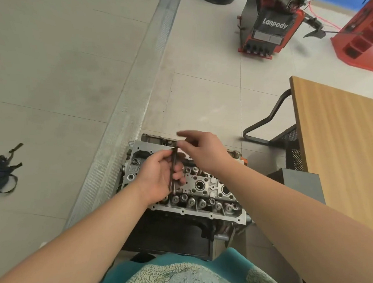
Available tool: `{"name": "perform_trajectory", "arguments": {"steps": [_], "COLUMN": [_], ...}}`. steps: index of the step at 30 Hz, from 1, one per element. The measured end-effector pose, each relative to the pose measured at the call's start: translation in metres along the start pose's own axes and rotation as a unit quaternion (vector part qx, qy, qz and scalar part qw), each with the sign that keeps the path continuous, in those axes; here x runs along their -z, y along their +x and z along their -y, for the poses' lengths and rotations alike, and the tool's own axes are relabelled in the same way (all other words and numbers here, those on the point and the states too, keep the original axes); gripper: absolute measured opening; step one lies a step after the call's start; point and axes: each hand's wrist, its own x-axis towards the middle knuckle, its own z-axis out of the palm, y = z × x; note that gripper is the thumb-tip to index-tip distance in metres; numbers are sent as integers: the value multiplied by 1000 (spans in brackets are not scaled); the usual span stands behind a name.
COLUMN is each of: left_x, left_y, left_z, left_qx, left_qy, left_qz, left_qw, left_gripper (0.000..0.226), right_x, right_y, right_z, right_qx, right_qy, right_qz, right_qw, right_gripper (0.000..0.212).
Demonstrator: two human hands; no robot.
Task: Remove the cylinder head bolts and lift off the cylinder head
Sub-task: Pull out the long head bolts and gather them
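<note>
Over the cylinder head (200, 185), the left hand (158, 174) curls round a long dark bolt (172, 171) held roughly upright, while the right hand (202, 148) pinches its top end (fingertips blurred). A wooden table (337, 136) stands to the right, a red machine (271, 26) beyond.

The cylinder head (202, 185) sits flat on top of the engine in front of me, a bare grey metal casting with its cover off. Two rows of valve springs and round caps run along its near and far sides, with deep round wells down the middle and small holes along the rim. I hold long dark bolts (172, 171) upright above its left half, heads up; how many I cannot tell. Their lower ends hang just over the casting.
</note>
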Motion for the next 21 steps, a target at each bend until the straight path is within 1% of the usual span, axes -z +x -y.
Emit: {"name": "perform_trajectory", "arguments": {"steps": [1,2,3,5,6,7,8,9,11,13,15,17,21], "left_x": [9,18,28,44,51,57,61,65,68,68,66,63,55], "left_y": [-1,-2,-4,-9,-11,-14,-15,-17,-19,-20,-19,-15,-8], "left_z": [-3,-6,-9,-13,-15,-15,-16,-17,-18,-20,-21,-22,-26], "left_qx": [-6,-12,-13,-8,-3,1,1,-1,-8,-6,-2,-4,-21], "left_qy": [-10,-9,-5,-2,-4,-6,-10,-17,-35,-40,-13,26,100], "left_qz": [-24,-51,-76,-116,-134,-148,-152,-150,-140,-136,-133,-127,-105], "left_qw": [1000,999,997,993,991,989,988,989,989,990,991,991,989], "left_gripper": [35,39,45,59,64,66,65,62,54,44,35,29,22], "right_x": [-5,-8,-11,-22,-29,-36,-42,-48,-55,-57,-58,-53,-34], "right_y": [1,3,4,4,4,4,5,6,8,8,9,12,11], "right_z": [-3,-7,-12,-19,-21,-22,-23,-21,-17,-9,-4,0,9], "right_qx": [-24,-47,-67,-110,-128,-142,-150,-151,-138,-132,-133,-130,-83], "right_qy": [17,-14,-80,-215,-262,-296,-324,-352,-402,-428,-427,-416,-428], "right_qz": [-18,-28,-18,65,106,131,141,139,133,144,151,145,129], "right_qw": [999,998,994,968,951,935,923,913,895,882,882,888,890], "right_gripper": [28,27,27,29,33,38,40,38,25,16,17,20,19]}}
